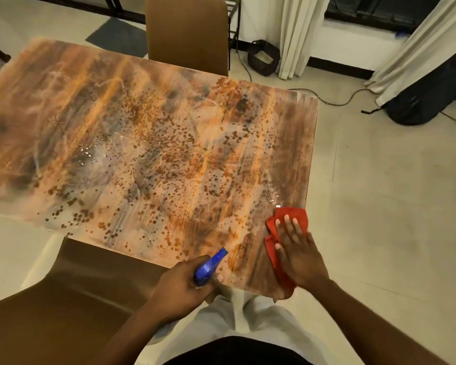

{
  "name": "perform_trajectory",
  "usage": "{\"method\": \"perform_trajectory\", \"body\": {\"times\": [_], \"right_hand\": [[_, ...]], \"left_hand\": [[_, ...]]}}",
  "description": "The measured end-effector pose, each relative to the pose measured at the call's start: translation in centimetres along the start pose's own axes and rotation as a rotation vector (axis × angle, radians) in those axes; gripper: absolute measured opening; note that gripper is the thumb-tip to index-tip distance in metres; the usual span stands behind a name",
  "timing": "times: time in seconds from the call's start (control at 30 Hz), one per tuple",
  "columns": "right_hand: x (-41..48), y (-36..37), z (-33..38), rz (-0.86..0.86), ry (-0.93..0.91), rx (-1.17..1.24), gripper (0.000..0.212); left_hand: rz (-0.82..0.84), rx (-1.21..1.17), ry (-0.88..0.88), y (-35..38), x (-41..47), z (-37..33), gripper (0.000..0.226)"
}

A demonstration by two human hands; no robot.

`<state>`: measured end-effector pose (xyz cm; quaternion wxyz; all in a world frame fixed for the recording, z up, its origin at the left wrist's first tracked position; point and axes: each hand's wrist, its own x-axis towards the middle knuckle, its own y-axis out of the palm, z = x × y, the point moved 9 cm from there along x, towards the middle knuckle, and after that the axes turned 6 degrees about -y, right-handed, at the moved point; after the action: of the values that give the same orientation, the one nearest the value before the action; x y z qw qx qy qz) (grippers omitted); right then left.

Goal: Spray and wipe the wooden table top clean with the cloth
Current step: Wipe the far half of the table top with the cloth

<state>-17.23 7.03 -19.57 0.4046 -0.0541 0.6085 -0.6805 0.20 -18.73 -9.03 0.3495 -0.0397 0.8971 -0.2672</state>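
Observation:
The wooden table top (132, 133) fills the middle of the view, speckled with spray droplets and streaked with a whitish film. My right hand (298, 251) lies flat, fingers spread, pressing a red cloth (287, 219) onto the table's near right corner. My left hand (182, 288) grips a spray bottle by its blue trigger head (209, 264) just off the near edge, nozzle pointing up and right over the table. The bottle's body is hidden under the hand.
A brown chair (71, 293) stands at the near left edge, another brown chair (187, 30) at the far side. A dark basket (263, 57), curtains (300, 35), a black bag (427, 96) and cables (334, 100) lie on the floor to the right.

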Motion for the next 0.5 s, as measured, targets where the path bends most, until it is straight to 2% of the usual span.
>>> {"method": "perform_trajectory", "body": {"times": [0.1, 0.2, 0.33, 0.5], "right_hand": [[6.1, -3.5, -1.1, 0.0, 0.092, 0.036, 0.068], [10.3, -4.5, 1.9, 0.023, 0.062, 0.029, 0.068], [9.7, -1.5, 10.6, 0.061, -0.163, -0.014, 0.069], [3.1, 4.4, 18.5, 0.059, -0.446, -0.05, 0.064]], "left_hand": [[-0.01, -0.048, -0.007, -0.2, -0.2, 0.5, 0.031], [-0.052, -0.101, -0.034, -1.0, -0.7, 1.6, 0.025], [-0.108, -0.137, -0.055, -2.3, -1.1, 2.6, 0.027], [-0.145, -0.135, -0.013, -3.7, -0.8, 1.8, 0.021]]}}
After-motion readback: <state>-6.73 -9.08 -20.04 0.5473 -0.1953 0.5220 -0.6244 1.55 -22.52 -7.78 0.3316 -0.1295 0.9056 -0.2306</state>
